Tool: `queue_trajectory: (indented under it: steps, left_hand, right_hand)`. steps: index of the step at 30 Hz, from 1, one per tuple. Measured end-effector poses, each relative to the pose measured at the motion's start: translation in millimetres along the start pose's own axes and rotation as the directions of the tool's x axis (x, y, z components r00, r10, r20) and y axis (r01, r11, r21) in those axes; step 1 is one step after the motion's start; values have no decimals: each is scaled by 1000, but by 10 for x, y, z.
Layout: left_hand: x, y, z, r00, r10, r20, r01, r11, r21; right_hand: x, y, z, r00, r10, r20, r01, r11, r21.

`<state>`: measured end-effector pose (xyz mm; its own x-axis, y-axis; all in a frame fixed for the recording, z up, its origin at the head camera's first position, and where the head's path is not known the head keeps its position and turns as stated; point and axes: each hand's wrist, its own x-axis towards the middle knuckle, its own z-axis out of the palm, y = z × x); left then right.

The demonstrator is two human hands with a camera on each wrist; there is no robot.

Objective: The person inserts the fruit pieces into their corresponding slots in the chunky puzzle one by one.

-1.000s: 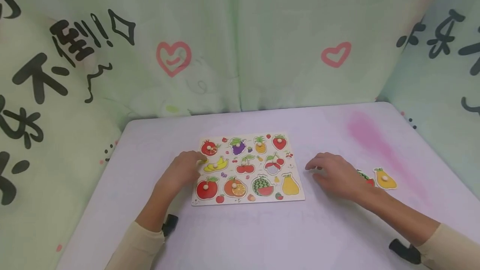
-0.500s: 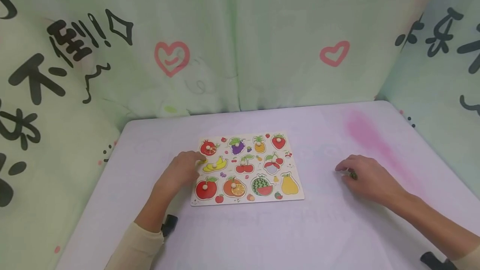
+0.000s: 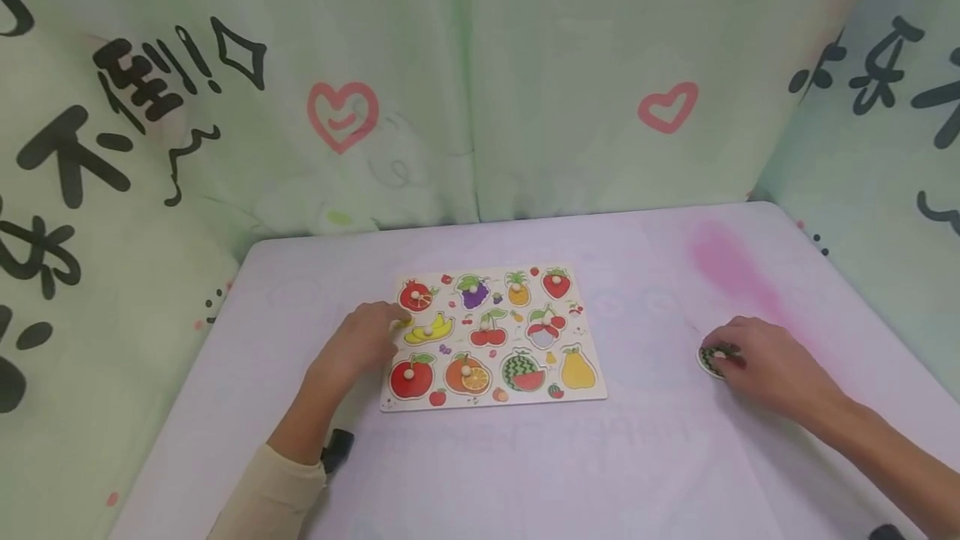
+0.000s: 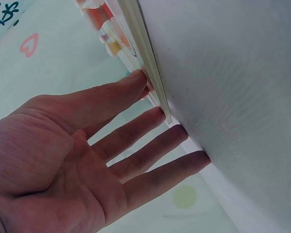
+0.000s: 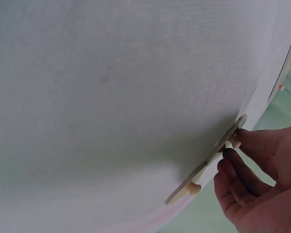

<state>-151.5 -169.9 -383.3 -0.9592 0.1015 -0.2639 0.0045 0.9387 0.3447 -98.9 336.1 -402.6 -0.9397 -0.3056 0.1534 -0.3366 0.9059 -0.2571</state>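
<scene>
A wooden fruit puzzle board (image 3: 468, 400) lies mid-table with several knobbed pieces in it. The watermelon and pear spots show printed pictures without knobs. At its left edge rests my left hand (image 3: 363, 342); the left wrist view shows the thumb against the board's edge (image 4: 146, 60) and the other fingers nearly straight. To the right of the board, my right hand (image 3: 780, 369) pinches a watermelon puzzle piece (image 3: 707, 362) by its knob, low at the table. Touching or close beside that piece is a second knobbed piece (image 5: 182, 190), hidden by the hand in the head view.
A white cloth with a pink patch (image 3: 723, 261) covers the table (image 3: 495, 473). Pale green curtains (image 3: 555, 90) with hearts and dark lettering stand behind and at both sides. A black wrist strap part (image 3: 337, 448) sits by the left sleeve.
My right hand has moved right, from beside the board to the loose pieces, and now grips the watermelon piece. The pear piece has gone behind that hand. The left hand stays put.
</scene>
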Motion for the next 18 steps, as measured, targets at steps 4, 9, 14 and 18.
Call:
queue_trajectory:
  steps: [4,9,14,18]
  left_hand:
    - [-2,-7,-3,1000,4,0,-4,1000,6]
    - [-2,-6,-6,1000,-3,-1,3,1000,2]
    - [-2,-1,0,1000,0,-5,0,1000,1]
    - [-2,-5,2,1000,6,-12,-6,1000,-3]
  right_hand:
    - [-41,23,3,1000,20,-12,-20,1000,-11]
    - [-49,10,6,1000,27,-9,-27,1000,13]
    - [-17,-28,-31,1000,27,-3,-27,1000,7]
    - [24,-99,-44,1000,21,-12,-20,1000,20]
